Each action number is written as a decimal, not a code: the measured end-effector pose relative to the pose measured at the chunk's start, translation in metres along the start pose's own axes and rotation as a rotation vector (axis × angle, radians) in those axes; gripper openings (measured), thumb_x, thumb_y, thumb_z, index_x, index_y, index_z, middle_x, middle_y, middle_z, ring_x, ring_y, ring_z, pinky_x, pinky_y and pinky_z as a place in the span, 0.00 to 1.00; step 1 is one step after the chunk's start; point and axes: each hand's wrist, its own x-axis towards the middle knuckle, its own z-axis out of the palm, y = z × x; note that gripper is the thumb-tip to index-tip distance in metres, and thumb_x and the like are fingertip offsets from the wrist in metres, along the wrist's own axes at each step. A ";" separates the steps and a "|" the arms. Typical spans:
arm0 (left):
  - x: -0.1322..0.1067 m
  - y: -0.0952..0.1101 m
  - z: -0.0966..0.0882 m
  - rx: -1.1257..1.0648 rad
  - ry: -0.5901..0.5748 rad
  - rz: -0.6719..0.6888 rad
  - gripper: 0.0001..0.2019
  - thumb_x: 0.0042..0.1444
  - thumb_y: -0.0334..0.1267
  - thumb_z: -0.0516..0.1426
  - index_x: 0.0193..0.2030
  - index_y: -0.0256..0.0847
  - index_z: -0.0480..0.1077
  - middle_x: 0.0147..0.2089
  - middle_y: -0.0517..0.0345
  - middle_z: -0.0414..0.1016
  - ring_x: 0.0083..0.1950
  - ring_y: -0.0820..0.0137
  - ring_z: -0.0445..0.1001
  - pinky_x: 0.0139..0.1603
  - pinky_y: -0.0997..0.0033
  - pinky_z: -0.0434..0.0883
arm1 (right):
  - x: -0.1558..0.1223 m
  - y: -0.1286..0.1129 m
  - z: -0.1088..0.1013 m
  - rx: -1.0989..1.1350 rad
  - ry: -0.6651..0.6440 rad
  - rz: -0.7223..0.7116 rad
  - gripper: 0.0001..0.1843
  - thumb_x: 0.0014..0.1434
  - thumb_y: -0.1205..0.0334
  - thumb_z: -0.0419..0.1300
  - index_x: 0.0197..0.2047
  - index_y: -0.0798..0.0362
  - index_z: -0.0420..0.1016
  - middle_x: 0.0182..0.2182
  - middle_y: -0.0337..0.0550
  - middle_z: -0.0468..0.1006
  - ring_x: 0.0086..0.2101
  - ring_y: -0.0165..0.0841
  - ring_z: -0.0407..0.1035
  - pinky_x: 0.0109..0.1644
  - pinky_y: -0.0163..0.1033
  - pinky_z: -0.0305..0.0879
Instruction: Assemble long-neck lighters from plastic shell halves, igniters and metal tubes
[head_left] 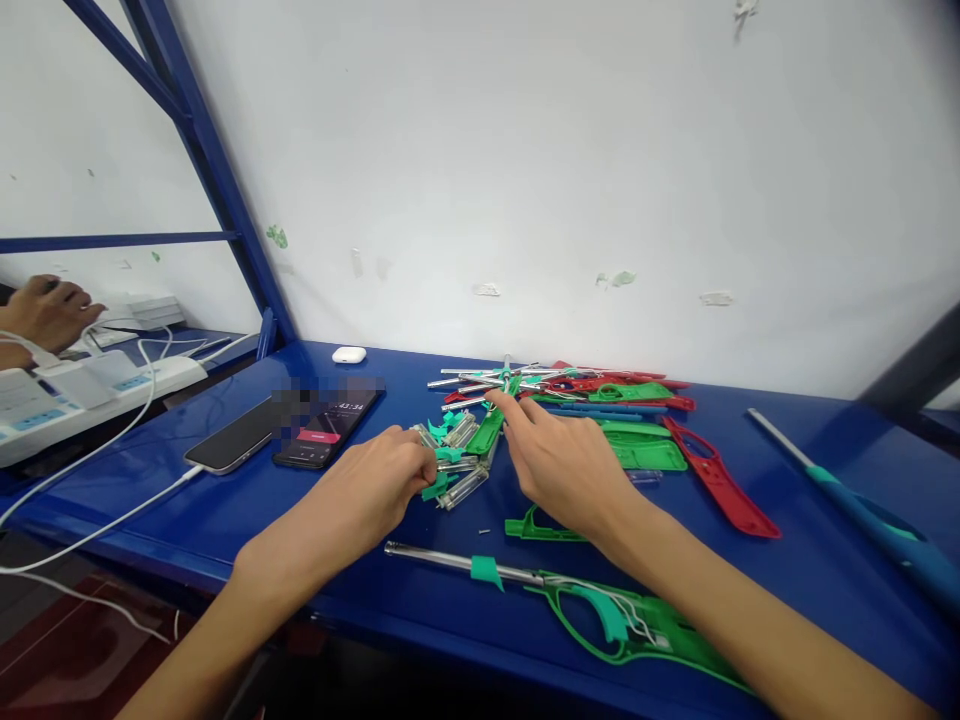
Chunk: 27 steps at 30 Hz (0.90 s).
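My left hand (375, 480) rests on the blue table (187, 520) with its fingers curled, pinching a small teal-and-clear part (439, 485) at the edge of a pile of small clear tubes with teal caps (454, 440). My right hand (555, 455) hovers just right of that pile, index finger stretched toward it, holding nothing visible. A half-built green lighter shell with a metal tube and wires (592, 610) lies near the front edge under my right forearm. A green trigger piece (536, 528) lies beside my right wrist.
Green and red plastic shells and metal rods (600, 395) are heaped at the back. A red shell (724, 485) and a finished teal lighter (862, 505) lie right. Two phones (285, 430), white earbuds case (349, 354), power strip (82, 395) and another person's hand (49, 312) are at left.
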 end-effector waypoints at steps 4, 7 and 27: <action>-0.002 0.009 -0.004 0.014 -0.007 0.013 0.13 0.63 0.22 0.50 0.37 0.42 0.71 0.40 0.55 0.72 0.37 0.65 0.70 0.36 0.66 0.63 | 0.000 0.002 0.003 0.045 0.057 0.014 0.30 0.70 0.67 0.50 0.73 0.58 0.60 0.38 0.51 0.86 0.21 0.33 0.70 0.24 0.40 0.41; -0.002 0.014 -0.010 0.019 0.006 0.003 0.12 0.68 0.25 0.49 0.37 0.42 0.69 0.41 0.54 0.70 0.37 0.64 0.70 0.37 0.65 0.63 | -0.002 0.004 0.005 0.084 0.102 0.015 0.22 0.73 0.62 0.52 0.67 0.58 0.69 0.29 0.45 0.84 0.23 0.34 0.72 0.25 0.39 0.45; 0.016 0.045 -0.017 -0.678 0.383 -0.097 0.08 0.67 0.41 0.60 0.39 0.41 0.78 0.32 0.61 0.81 0.28 0.72 0.73 0.27 0.74 0.68 | -0.005 0.004 -0.002 0.119 0.250 -0.180 0.20 0.77 0.50 0.52 0.41 0.53 0.77 0.25 0.41 0.80 0.25 0.32 0.71 0.27 0.39 0.44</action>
